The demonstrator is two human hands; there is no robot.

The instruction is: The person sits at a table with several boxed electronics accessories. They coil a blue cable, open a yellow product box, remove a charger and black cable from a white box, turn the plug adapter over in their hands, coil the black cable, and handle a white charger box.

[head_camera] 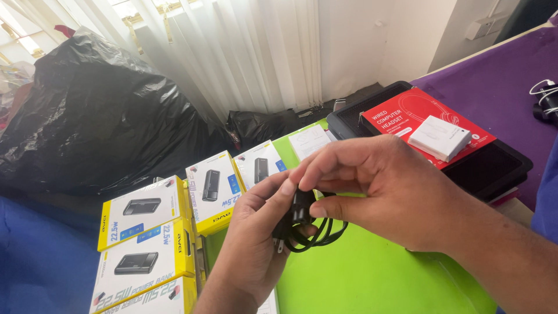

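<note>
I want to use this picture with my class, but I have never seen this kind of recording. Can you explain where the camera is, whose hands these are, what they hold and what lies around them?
The camera sits on a person's head and looks down at their own two bare hands. The left hand and the right hand together hold a coiled black cable above a bright green surface. To the left lie several yellow and white boxes picturing a small dark device. Further back, a red box carries a small white box. A large black plastic bag lies before white curtains.
</note>
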